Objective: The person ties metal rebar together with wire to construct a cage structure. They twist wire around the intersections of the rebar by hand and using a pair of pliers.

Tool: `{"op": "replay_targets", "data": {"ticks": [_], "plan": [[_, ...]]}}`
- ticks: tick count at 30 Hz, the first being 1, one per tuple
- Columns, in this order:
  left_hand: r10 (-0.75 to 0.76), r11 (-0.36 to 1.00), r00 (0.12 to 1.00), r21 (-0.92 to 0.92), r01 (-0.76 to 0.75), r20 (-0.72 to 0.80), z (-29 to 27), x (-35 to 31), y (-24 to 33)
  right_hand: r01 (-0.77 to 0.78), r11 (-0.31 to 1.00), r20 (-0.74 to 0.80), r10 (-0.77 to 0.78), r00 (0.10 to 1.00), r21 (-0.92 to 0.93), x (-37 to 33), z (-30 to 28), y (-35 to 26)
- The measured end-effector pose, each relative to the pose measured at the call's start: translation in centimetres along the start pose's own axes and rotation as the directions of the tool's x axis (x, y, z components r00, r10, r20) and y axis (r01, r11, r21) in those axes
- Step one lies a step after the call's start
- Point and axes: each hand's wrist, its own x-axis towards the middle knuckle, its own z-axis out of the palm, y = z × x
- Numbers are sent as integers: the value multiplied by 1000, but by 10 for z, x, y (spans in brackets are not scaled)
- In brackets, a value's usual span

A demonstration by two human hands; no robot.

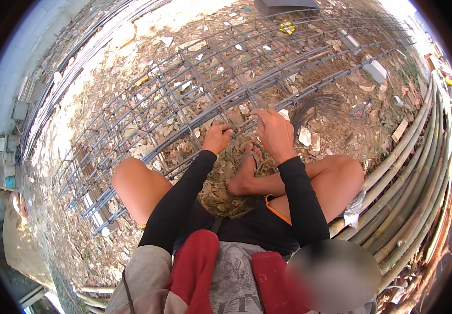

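Observation:
In front of me lies a long rebar cage (194, 128) of grey longitudinal bars joined by square stirrups, running from lower left to upper right. My left hand (217, 139) is at its near side, thumb and fingers pinched together by a bar; what they hold is too small to make out. Just to the right, my right hand (276, 135) is closed with the index finger bent toward the near bars; anything in its grip is hidden. A coil of thin dark wire (309, 112) lies on the ground right of that hand.
Bamboo poles (414, 178) are stacked along the right. Concrete blocks (374, 69) sit beneath the cage's far right part. Loose steel bars (53, 89) stretch along the left. A dark box-like object (286, 6) stands beyond the cage. Dry leaves and rubble litter the ground.

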Motion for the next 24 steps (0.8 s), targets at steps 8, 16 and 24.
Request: {"op": "replay_targets", "data": {"ticks": [8, 16, 24], "plan": [[7, 999, 996, -36, -3, 92, 15, 20, -5, 26, 998, 59, -23, 998, -62, 12, 18, 27], [-117, 993, 991, -6, 117, 66, 24, 19, -2, 220, 940, 237, -159, 958, -260, 33, 55, 43], [-159, 971, 983, -164, 172, 91, 35, 30, -9, 597, 731, 611, -317, 726, -330, 91, 88, 28]]}}
